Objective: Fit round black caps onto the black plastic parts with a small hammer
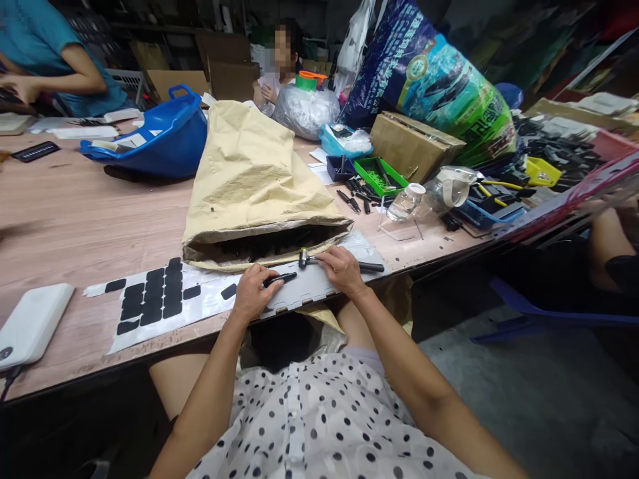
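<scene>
My left hand is closed on a slim black pen-like piece, which points right over a grey board at the table's front edge. In my right hand is a small hammer, gripped near its neck. Its metal head is just above and to the right of the black piece, and its dark handle sticks out to the right. Behind both hands lies a beige sack, its mouth facing me with dark pieces inside. Left of my left hand is a white sheet with black rounded stickers.
A white power bank lies at the left. Farther back are a blue basin, a green tray, a clear bottle, a cardboard box and a large printed sack. Other people sit around the table.
</scene>
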A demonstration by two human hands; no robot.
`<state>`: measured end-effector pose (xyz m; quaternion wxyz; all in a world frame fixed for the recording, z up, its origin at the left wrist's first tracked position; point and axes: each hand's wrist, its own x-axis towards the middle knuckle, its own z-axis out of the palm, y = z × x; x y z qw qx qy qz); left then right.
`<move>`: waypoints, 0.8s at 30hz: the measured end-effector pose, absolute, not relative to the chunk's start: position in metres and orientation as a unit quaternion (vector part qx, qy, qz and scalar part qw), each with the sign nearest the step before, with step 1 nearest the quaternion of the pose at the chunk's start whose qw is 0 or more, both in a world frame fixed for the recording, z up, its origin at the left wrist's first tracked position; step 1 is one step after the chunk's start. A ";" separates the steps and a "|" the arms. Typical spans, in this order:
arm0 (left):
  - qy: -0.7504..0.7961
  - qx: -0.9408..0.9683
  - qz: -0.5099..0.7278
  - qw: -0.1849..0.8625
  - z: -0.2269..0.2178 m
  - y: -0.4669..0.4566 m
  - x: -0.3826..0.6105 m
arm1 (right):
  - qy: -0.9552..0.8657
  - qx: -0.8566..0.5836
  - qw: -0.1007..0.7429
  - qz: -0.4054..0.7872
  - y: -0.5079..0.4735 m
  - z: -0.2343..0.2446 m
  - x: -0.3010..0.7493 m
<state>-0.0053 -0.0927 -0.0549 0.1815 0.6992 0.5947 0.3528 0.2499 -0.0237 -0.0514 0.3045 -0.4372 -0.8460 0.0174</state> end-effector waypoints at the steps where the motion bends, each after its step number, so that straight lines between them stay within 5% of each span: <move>1: 0.591 0.702 0.352 0.181 -0.055 -0.092 -0.006 | -0.847 -0.437 0.301 0.018 -0.021 -0.054 0.252; 11: 0.494 0.748 0.392 0.207 -0.034 -0.139 0.014 | -0.841 -0.456 0.292 0.018 -0.022 -0.057 0.251; 15: 0.434 0.796 0.304 0.293 -0.047 -0.176 0.037 | -0.840 -0.459 0.290 0.018 -0.022 -0.058 0.251; 20: 0.567 0.751 0.080 0.327 -0.078 -0.186 0.046 | -0.838 -0.464 0.289 0.018 -0.022 -0.059 0.249; 24: 0.502 0.786 0.158 0.323 -0.066 -0.174 0.043 | -0.838 -0.467 0.283 0.021 -0.022 -0.059 0.248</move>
